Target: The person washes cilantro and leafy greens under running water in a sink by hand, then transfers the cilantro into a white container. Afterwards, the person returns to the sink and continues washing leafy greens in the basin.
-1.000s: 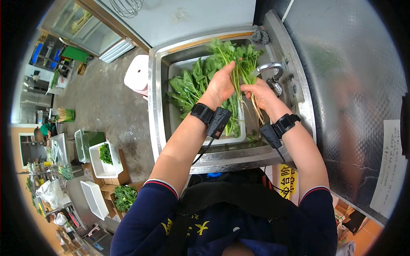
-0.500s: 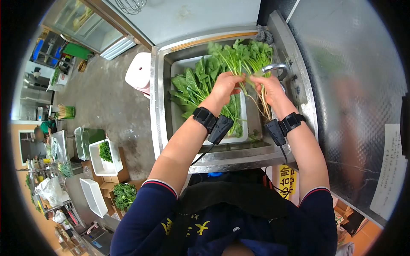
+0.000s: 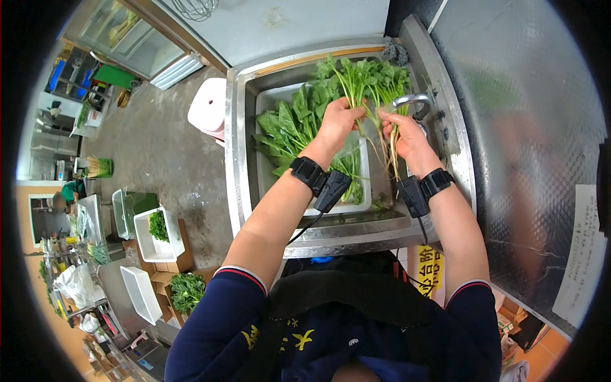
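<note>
Over a metal sink (image 3: pixel 235 153), my left hand (image 3: pixel 338 124) pinches a few stems of leafy herbs (image 3: pixel 349 77), which look like coriander with long pale roots. A larger bunch of the same herbs (image 3: pixel 389 79) is in my right hand (image 3: pixel 407 135), its fingers closed round the lower stems and its roots (image 3: pixel 393 159) hanging down. A curved metal faucet (image 3: pixel 412 100) arches just above my right hand. Below and left of my hands, broad-leaved greens like spinach (image 3: pixel 286 130) lie in a white tub (image 3: pixel 368 175) inside the sink.
A steel wall panel (image 3: pixel 522 159) rises on the right. Left of the sink stands a white and pink stool or bin (image 3: pixel 209 105) on the wet floor (image 3: pixel 159 140). Farther left are white tubs (image 3: pixel 168 249) with greens and cardboard boxes (image 3: pixel 184 254).
My hands have drawn slightly apart. The stems in my left hand have moved away from the bunch in my right hand, and the right fingers have shifted down a little.
</note>
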Demonstrator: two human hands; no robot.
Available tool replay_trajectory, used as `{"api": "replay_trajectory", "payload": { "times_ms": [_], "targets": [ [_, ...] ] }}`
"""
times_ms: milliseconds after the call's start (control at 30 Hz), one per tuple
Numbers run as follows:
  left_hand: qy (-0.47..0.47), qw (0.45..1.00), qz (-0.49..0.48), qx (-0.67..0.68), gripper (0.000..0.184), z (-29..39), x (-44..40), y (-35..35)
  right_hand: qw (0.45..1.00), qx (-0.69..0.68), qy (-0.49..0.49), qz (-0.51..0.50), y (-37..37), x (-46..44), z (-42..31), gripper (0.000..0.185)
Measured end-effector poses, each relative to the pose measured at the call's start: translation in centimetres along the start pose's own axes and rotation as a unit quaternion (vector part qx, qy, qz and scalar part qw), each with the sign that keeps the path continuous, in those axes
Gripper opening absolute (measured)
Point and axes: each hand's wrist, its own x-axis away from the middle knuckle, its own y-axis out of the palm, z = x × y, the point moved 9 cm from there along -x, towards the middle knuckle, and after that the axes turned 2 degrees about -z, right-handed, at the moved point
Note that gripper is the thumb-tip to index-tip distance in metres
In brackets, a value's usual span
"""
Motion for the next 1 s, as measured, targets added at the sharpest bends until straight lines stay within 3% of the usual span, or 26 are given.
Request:
{"api": "replay_trajectory", "payload": {
  "times_ms": [367, 500, 633, 733, 800, 933, 1000],
  "targets": [
    [0.021, 0.996, -0.088, -0.016, 0.017, -0.2, -0.1, 1.4, 0.988, 0.146, -0.053, -0.021, 0.8, 0.1, -1.0, 0.039],
    [-0.014, 0.999, -0.051, 0.012, 0.015, -0.7, 0.2, 0.9, 0.992, 0.116, -0.047, -0.011, 0.5, 0.2, -1.0, 0.033],
    [-0.017, 0.997, -0.078, 0.011, 0.014, -0.7, 0.2, 1.6, 0.983, 0.170, -0.041, -0.059, 1.6, 1.3, -0.7, 0.023],
    [-0.059, 0.991, -0.101, 0.058, 0.015, -1.4, 0.2, 1.7, 0.974, 0.204, -0.071, -0.066, 1.6, 0.9, -1.1, 0.021],
    [-0.053, 0.978, -0.123, 0.162, 0.016, -1.3, 0.4, 2.1, 0.972, 0.211, -0.085, -0.067, 1.5, 0.9, -1.3, 0.021],
    [-0.048, 0.981, -0.113, 0.152, 0.012, -1.4, 0.5, 2.1, 0.966, 0.225, -0.084, -0.092, 2.2, 1.9, -1.0, 0.023],
    [-0.019, 0.998, -0.048, 0.025, 0.011, -0.9, 0.2, 0.7, 0.959, 0.250, -0.081, -0.102, 2.9, 2.2, -1.1, 0.025]
  ]
}}
